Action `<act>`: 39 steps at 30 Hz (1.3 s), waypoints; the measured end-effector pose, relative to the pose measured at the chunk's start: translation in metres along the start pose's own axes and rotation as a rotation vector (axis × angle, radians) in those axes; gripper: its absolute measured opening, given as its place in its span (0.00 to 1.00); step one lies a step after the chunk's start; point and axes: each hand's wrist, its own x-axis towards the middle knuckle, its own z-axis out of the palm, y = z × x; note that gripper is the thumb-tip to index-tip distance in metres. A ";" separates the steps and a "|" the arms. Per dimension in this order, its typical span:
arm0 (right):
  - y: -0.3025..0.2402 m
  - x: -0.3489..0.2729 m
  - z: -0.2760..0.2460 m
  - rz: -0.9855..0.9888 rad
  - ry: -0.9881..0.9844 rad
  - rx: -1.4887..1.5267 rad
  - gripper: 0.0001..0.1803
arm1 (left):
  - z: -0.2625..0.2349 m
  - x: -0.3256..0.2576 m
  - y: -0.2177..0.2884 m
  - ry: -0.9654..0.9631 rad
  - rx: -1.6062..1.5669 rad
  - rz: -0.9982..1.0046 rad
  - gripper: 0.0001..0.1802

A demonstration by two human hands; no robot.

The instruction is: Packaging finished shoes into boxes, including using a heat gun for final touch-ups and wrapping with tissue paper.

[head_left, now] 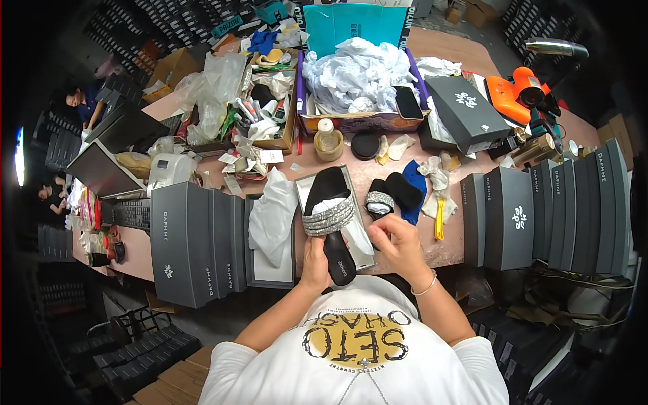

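"How's the room?"
"Dark box stacks [158, 27] at ten o'clock, grey boxes [179, 243] at nine, cluttered pink table [453, 251], upright boxes [509, 216] at three."
"Hands?"
"Left hand [315, 263] grips a black sandal [329, 224], toward its one o'clock. Right hand [401, 244], at the sandal's three, curls narrow; can't tell if it's holding anything."

"Where's the light strongest?"
"A white strip [19, 156] glares at far left, while the pink worktable [449, 250] is fairly evenly lit."
"And the rim?"
"Black; the grey boxes [609, 209] at right bow. The sandal's glittery bands [329, 217] sparkle, but the background stacks [111, 37] look dim and soft."
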 end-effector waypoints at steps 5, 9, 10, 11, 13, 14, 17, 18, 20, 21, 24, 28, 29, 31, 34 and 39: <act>0.036 -0.011 -0.014 0.260 0.179 0.347 0.12 | -0.012 0.018 -0.001 0.089 -0.222 -0.072 0.22; 0.020 -0.020 0.005 0.197 -0.116 0.145 0.38 | -0.026 0.020 -0.005 0.057 -0.073 0.058 0.14; 0.010 -0.020 0.017 0.120 -0.231 0.052 0.44 | -0.026 0.017 -0.011 0.036 -0.058 0.044 0.14; 0.015 -0.021 0.029 0.052 -0.317 -0.053 0.53 | -0.025 0.012 -0.014 -0.002 -0.001 -0.037 0.15; 0.033 -0.024 0.040 0.076 -0.289 -0.101 0.46 | -0.026 0.007 -0.008 -0.270 0.172 0.019 0.23; 0.055 -0.032 0.040 0.201 -0.345 0.014 0.43 | -0.025 0.005 0.003 -0.399 0.254 0.014 0.26; 0.071 -0.045 0.027 0.484 -0.167 0.765 0.33 | -0.049 0.027 0.056 -0.371 0.592 -0.054 0.25; 0.075 -0.045 0.016 0.596 -0.177 0.957 0.32 | -0.062 0.044 0.067 -0.284 0.714 0.107 0.24; 0.075 -0.047 0.011 0.536 -0.137 1.162 0.28 | -0.066 0.081 0.106 -0.034 1.173 0.307 0.24; 0.077 -0.051 0.012 0.606 -0.117 1.322 0.28 | -0.062 0.105 0.120 0.028 1.355 0.325 0.24; 0.083 -0.055 0.013 0.681 -0.210 1.775 0.30 | -0.086 0.194 0.123 0.229 1.940 0.586 0.31; 0.078 -0.053 0.008 0.556 -0.173 1.914 0.31 | -0.090 0.241 0.098 0.004 2.229 0.013 0.21; 0.080 -0.054 0.004 0.538 -0.173 1.930 0.31 | -0.105 0.245 0.089 0.009 2.248 -0.005 0.17; 0.086 -0.056 -0.001 0.501 -0.235 1.972 0.33 | -0.143 0.234 0.086 0.031 2.270 -0.057 0.13; 0.099 -0.050 -0.009 0.457 -0.400 2.010 0.34 | -0.155 0.181 0.117 0.183 2.206 -0.057 0.12; 0.112 -0.040 -0.028 0.494 -0.543 2.012 0.34 | -0.096 0.066 0.148 0.265 1.544 0.703 0.11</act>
